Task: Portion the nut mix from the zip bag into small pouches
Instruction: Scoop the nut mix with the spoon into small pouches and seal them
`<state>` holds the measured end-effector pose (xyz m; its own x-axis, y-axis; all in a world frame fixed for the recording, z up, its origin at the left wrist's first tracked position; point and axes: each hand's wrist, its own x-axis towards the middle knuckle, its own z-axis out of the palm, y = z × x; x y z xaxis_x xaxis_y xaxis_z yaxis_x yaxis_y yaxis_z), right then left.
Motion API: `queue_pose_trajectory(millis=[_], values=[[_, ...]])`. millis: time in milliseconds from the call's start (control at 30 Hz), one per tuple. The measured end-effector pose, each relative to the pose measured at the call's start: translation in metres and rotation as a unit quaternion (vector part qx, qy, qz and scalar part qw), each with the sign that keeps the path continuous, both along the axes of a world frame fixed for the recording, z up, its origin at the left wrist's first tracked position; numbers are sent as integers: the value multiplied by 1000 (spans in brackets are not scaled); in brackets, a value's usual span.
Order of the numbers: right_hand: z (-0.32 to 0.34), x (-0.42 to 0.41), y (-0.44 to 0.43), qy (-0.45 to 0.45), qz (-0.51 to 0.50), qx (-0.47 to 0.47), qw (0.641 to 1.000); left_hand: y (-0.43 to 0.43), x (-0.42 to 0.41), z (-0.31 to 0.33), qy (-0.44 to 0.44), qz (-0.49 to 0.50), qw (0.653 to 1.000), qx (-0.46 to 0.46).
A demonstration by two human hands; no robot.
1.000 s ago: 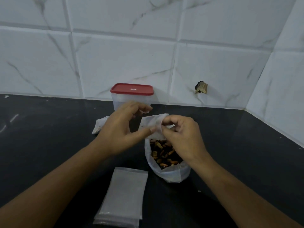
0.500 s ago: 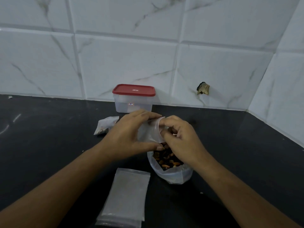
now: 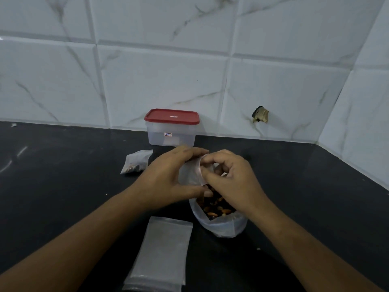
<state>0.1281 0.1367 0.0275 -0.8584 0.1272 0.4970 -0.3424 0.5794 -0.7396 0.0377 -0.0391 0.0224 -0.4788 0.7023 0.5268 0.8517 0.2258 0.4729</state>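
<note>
Pouches (image 3: 162,251), empty, stacked flat on the dark tabletop (image 3: 63,197) closest to the body, long axis pointing away. Just beyond and right of the stack: zip bag (image 3: 221,227), standing, mouth rolled open, nut mix (image 3: 214,207) visible inside. Directly above that mouth, one small pouch (image 3: 189,173) off the tabletop, lying sideways, opening turned to the right. Left hand (image 3: 166,175) wrapped round its closed end, thumb underneath, fingers over the top. Right hand (image 3: 231,178) curled, thumb and forefinger pinching the pouch's rim, apparently spreading it; nuts in that grip or not, cannot tell. Key relation: nut mix straight below the right hand, pouch opening facing it, so right hand nearer for scooping. Farther left, a filled pouch (image 3: 135,163) lying down. At the wall, red-lidded plastic container (image 3: 172,131), closed.
</note>
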Motion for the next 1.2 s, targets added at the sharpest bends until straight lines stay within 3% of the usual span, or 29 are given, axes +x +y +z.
queue_pose_trajectory(millis=[233,367,500,667,833,1033,1200], values=[[-4,-3,3,-2,4,-13,1000,1,-1,-1,-23,16,999,24],[2,-4,10,40,-32,8,999,0,-5,-5,-45,41,997,46],[11,-4,36,68,-121,100,985,-3,-10,-10,-50,63,996,40],[8,-6,76,-67,-205,153,964,0,-11,-13,-52,79,995,36],[9,-5,93,-260,-198,193,925,0,-11,-14,-64,92,993,43],[10,-3,96,-274,-156,130,940,3,-13,-18,-67,97,992,34],[13,-5,81,-181,-95,40,978,4,-14,-23,-86,91,992,17]])
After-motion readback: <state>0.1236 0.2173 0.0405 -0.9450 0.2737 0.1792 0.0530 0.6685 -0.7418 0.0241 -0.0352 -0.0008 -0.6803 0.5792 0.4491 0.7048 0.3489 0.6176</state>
